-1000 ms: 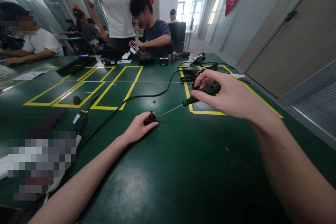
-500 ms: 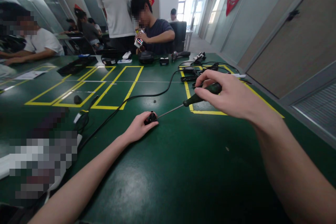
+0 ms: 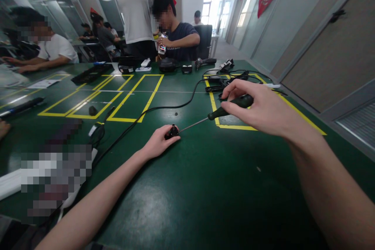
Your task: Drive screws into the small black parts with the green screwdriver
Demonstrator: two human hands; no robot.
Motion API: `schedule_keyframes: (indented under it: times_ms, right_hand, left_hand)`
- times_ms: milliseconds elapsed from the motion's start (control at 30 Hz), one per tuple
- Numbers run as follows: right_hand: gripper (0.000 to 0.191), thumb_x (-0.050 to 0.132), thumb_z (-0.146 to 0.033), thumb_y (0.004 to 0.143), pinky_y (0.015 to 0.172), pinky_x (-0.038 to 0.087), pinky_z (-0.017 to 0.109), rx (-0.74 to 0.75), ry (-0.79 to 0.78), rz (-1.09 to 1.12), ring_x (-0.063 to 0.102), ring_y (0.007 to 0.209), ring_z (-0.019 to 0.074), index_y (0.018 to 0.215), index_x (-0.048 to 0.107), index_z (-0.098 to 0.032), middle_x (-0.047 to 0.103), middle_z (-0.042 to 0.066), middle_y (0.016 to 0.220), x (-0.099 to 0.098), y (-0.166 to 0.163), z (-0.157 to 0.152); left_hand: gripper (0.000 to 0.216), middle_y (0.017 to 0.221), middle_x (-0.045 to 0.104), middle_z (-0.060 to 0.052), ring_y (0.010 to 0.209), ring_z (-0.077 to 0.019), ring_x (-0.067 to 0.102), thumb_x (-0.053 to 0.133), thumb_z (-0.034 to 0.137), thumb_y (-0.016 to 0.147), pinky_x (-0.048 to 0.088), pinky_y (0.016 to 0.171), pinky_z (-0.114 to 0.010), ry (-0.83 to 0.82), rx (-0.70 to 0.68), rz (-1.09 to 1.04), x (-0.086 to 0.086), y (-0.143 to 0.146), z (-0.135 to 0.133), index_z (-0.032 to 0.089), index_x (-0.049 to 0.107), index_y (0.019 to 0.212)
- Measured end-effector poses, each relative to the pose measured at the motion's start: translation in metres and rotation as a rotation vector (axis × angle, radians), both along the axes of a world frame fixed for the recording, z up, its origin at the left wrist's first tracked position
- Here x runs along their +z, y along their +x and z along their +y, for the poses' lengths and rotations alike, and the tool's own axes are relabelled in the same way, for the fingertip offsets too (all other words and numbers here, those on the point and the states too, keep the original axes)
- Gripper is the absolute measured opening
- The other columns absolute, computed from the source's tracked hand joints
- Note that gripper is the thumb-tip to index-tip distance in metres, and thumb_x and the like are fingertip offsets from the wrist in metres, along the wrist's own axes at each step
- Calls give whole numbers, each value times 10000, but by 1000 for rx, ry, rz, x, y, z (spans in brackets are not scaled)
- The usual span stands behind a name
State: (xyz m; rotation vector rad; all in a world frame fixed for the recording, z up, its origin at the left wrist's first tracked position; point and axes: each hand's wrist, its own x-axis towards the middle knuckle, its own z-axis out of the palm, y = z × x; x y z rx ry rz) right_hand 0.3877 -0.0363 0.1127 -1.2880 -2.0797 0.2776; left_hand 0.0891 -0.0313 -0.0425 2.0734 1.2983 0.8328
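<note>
My left hand [image 3: 158,143] rests on the green table [image 3: 205,187] with its fingers closed around a small black part [image 3: 172,132]. My right hand [image 3: 258,109] grips the dark green handle of a screwdriver [image 3: 225,110]. The thin metal shaft slants down to the left and its tip meets the black part. Both forearms stretch in from the bottom of the view.
A black cable [image 3: 164,107] runs across the yellow taped rectangles [image 3: 129,97]. Black adapters and cords [image 3: 225,80] lie behind my right hand. Other people sit and stand at the far end; one holds a remote-like device [image 3: 161,47]. A blurred patch sits at the lower left.
The view has shifted slightly, so everything sits a little further right. My hands keep the same hold. The seated person at the far end raised the device toward the face.
</note>
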Motion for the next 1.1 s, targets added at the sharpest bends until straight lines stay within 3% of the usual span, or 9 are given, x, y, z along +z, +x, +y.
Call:
schedule_keyframes:
  times_ms: [100,200,367,467,700,867,967,1100]
  right_hand:
    - [281,605,-503,897,621,386,350,-50,-56,-38,588,657,203,826,656,-236,694,45,761,4,-2,-1]
    - [269,613,-490,891,591,352,341,-59,-130,-64,529,575,172,834,663,-231,666,22,706,6,-2,-2]
    - [187,680,-381,761,732,442,346,4,-26,-10,666,855,238,871,628,-239,722,38,901,2,1,0]
    - [208,675,-406,767,750,453,352,35,-10,1,678,896,253,881,623,-239,726,48,926,1,0,0]
    - [299,557,-490,925,591,322,342,-69,-109,-86,499,537,163,842,670,-226,608,4,613,7,-2,-3]
    - [207,664,-424,810,681,418,341,-8,-27,-22,658,785,220,891,654,-233,733,38,897,1,2,0]
    - [214,678,-395,764,742,454,348,34,10,6,688,897,250,898,634,-234,735,47,939,-1,2,1]
    - [255,626,-479,859,676,411,344,-30,-26,-45,646,735,212,868,657,-226,722,44,827,2,0,-1]
  left_hand:
    - [269,1029,754,-60,890,-222,675,721,426,938,567,880,-349,0,0,-2,0,-1,0,208,744,1094]
    - [280,1029,757,-63,892,-225,678,714,435,945,572,880,-353,0,-4,-4,0,-2,0,209,739,1108]
    - [310,1028,760,-63,890,-224,681,702,465,958,577,883,-361,10,-19,-1,-1,-3,0,202,735,1119]
    - [315,1032,761,-68,885,-221,680,697,465,964,577,878,-362,23,-22,-1,-3,-3,1,195,732,1123]
    - [300,1019,758,-65,867,-216,668,698,451,967,572,869,-360,34,-20,12,-3,-3,1,195,729,1123]
    - [285,1004,749,-58,851,-209,662,701,435,962,563,856,-347,31,-23,4,-3,-2,1,191,730,1106]
    - [280,998,746,-55,851,-208,662,704,428,962,561,853,-342,30,-22,6,-2,-2,1,191,730,1108]
    - [277,1003,747,-55,856,-208,665,706,428,964,565,855,-342,35,-25,8,-1,-2,1,193,731,1108]
